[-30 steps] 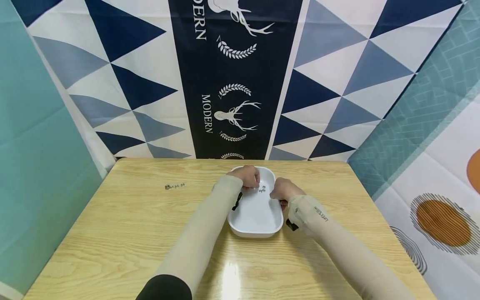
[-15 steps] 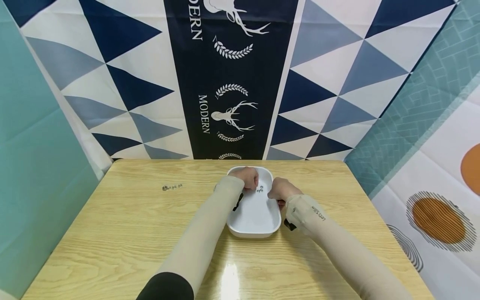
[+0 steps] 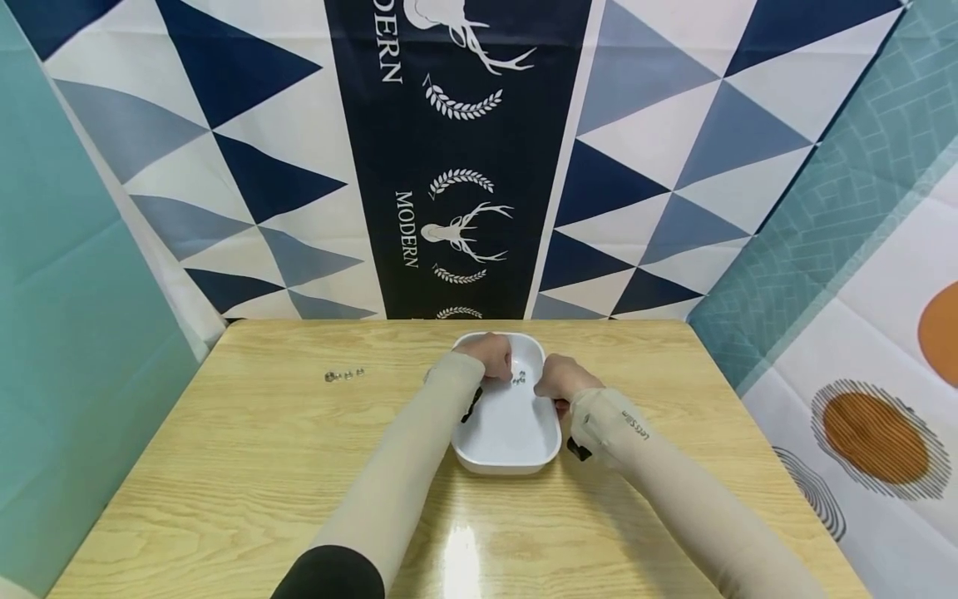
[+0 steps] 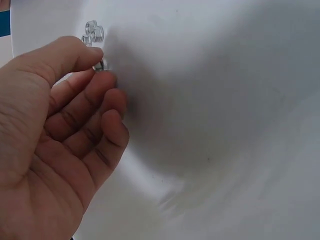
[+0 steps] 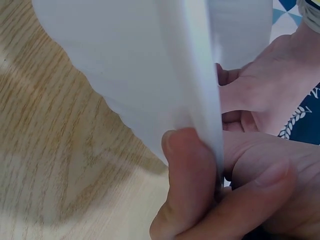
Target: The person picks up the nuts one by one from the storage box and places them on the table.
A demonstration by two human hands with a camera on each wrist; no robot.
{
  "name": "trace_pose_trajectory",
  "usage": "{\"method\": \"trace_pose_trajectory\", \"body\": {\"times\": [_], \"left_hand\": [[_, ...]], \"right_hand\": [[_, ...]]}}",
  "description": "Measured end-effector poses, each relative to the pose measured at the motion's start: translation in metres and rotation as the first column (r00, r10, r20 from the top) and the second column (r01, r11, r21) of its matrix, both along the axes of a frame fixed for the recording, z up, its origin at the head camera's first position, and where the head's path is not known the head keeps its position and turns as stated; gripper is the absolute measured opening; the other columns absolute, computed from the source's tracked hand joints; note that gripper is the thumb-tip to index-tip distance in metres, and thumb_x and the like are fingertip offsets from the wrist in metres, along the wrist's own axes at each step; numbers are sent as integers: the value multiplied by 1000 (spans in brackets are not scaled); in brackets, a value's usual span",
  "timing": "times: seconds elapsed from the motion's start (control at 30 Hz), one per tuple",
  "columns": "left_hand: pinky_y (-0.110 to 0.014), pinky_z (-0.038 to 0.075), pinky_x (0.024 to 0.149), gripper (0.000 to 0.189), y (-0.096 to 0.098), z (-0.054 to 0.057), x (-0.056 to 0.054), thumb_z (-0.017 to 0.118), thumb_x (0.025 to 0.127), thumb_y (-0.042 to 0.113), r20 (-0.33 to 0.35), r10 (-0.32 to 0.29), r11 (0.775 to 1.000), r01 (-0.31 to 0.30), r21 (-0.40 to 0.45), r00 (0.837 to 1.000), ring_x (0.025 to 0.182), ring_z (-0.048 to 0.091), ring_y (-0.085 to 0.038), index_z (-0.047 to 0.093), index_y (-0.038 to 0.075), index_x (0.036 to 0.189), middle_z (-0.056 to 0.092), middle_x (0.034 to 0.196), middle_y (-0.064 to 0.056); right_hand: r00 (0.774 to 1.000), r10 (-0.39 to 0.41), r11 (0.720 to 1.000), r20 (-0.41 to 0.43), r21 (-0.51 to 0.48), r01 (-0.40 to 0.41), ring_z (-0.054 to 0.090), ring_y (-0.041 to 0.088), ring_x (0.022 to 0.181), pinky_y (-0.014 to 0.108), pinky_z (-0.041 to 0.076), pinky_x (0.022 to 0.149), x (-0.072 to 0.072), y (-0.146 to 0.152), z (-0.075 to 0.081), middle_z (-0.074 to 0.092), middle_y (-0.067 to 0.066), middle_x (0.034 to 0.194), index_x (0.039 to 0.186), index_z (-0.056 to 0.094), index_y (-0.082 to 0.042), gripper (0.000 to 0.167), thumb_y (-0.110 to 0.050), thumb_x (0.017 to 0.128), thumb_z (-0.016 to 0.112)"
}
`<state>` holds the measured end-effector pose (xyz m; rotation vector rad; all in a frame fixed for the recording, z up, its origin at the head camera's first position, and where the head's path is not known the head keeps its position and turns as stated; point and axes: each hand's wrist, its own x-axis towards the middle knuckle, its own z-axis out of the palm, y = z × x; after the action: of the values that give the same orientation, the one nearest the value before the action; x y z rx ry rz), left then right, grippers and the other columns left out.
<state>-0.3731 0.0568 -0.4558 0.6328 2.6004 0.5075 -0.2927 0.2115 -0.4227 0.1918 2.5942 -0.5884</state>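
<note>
Inside a white rectangular basin [image 3: 509, 433], my left hand [image 3: 496, 356] reaches down near the far end. In the left wrist view, the thumb and index finger of that hand pinch a small clear piece [image 4: 99, 65], mostly covered by the fingertips. Just beyond them, several small clear round pieces [image 4: 94, 32] with raised rims lie together on the basin floor. My right hand [image 3: 566, 378] grips the basin's right wall, and the right wrist view shows the thumb [image 5: 187, 160] on the outer side of the rim.
A short row of small clear pieces [image 3: 344, 376] lies on the wooden table [image 3: 262, 466] left of the basin. Patterned cloth [image 3: 464, 166] hangs behind the table's far edge, with more cloth at both sides.
My left hand has shifted slightly within the basin, its fingertips now closer to the clear pieces. The right hand keeps its hold on the basin wall. The head view has shifted a little.
</note>
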Motion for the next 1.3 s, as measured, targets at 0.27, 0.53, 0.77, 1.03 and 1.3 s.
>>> {"method": "trace_pose_trajectory", "body": {"times": [0.27,0.53,0.77,1.03,1.3], "left_hand": [[-24,45,49,17,-6,11,-1,76,87,16,25,-11,1000,11,-1,1000,54,54,-10,68,13,71,62,64,3],[-23,45,56,13,-12,31,4,77,88,13,23,-55,995,53,87,998,62,57,-10,67,13,79,62,74,3],[-23,50,61,12,-20,46,12,77,89,12,24,-39,991,36,132,999,68,60,-12,67,11,83,68,79,0],[-23,54,63,12,-29,64,8,75,89,14,-9,-65,991,65,116,998,67,64,-13,66,12,81,70,77,-1],[-25,54,63,11,-54,96,-3,75,87,17,-89,-93,990,101,99,992,69,65,-14,67,12,81,71,81,-1]], "right_hand": [[1000,-2,1000,5,4,2,56,16,49,23,44,46,0,-3,-1,69,18,75,122,59,13,33,-4,94,61],[1000,-4,1000,-4,22,4,54,15,50,23,43,47,-1,-4,0,67,16,75,119,60,10,30,-5,94,62],[1000,-26,999,14,26,25,54,15,52,23,44,49,-2,-4,-1,66,16,79,124,58,9,34,-6,94,64],[999,-27,1000,17,9,27,56,17,53,24,44,49,-1,-1,-3,68,17,79,123,59,11,34,-5,93,64],[1000,-29,1000,1,-2,29,58,17,53,23,46,48,0,-3,-3,68,19,79,128,58,14,40,-4,93,63]]}}
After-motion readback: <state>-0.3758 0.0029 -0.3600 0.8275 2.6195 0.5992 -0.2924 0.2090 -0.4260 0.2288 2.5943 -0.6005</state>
